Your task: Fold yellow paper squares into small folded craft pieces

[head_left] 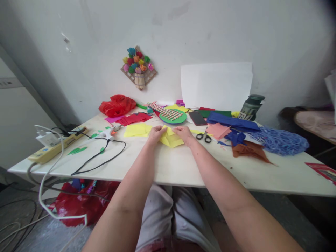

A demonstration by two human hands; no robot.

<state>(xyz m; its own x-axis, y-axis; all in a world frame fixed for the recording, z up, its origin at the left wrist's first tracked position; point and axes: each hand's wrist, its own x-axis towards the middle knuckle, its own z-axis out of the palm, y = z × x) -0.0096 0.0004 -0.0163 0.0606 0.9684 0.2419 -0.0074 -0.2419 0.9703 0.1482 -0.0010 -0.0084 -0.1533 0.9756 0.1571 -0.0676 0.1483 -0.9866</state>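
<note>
Both hands pinch a yellow paper (172, 139) mid-table (173, 168). Left hand (155, 134) grips its left edge, right hand (185, 133) its right. Scissors (204, 137) lie just beside.

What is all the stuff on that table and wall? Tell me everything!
yellow paper piece: one, yellow, table middle, under both hands
yellow sheets: a few, yellow, left of the hands
scissors: one, black handles, right of the hands
red paper sheets: several, red, behind the yellow sheets
red plastic bag: one, red, back left of table
woven green disc: one, green with tan strips, back middle
phone: one, dark, beside the disc
blue paper: one, blue, back right
blue netting: one heap, blue, far right
brown paper: one, brown, right
bottle: one, dark green, back right
glue gun: one, white, left
power strip: one, yellow, left edge
paper flower basket: one, many colours, on wall
white sheet: one, against wall
left hand: one, on the paper
right hand: one, on the paper
</note>
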